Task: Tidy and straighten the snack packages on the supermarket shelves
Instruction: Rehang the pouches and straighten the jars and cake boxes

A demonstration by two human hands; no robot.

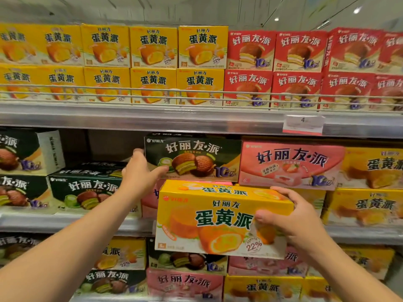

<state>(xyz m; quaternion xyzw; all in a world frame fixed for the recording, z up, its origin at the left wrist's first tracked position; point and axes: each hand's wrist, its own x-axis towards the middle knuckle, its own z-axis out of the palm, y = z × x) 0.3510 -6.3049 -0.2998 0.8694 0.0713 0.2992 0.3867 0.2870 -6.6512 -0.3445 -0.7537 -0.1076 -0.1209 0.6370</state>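
Right hand [298, 216] gripped one yellow egg-yolk-pie box [218, 219] at its right end, thumb on the front face and fingers curled over the top edge, holding it in the air in front of the middle shelf [65, 223]. Left hand [139, 173] reached to the left end of one dark green box [193, 159], fingers wrapped behind that end and thumb lying along its lower front edge. That green box stood in the upper tier of the middle shelf, touching one pink box [291, 164] on its right; one yellow box followed at the frame's right edge. To the left of the green box lay a gap, then three more dark green boxes at the shelf's left, one of them [87, 192] lower and just beside the left wrist. On the top shelf [196, 118], behind a wire rail [196, 92], boxes stood in two stacked rows: five yellow boxes [152, 47] per row, then four red boxes [250, 51] per row as far as the frame showed. One price tag [303, 124] hung on the top shelf's edge. Counts on the bottom shelf could not be told, since arms and the held box hid part of it.
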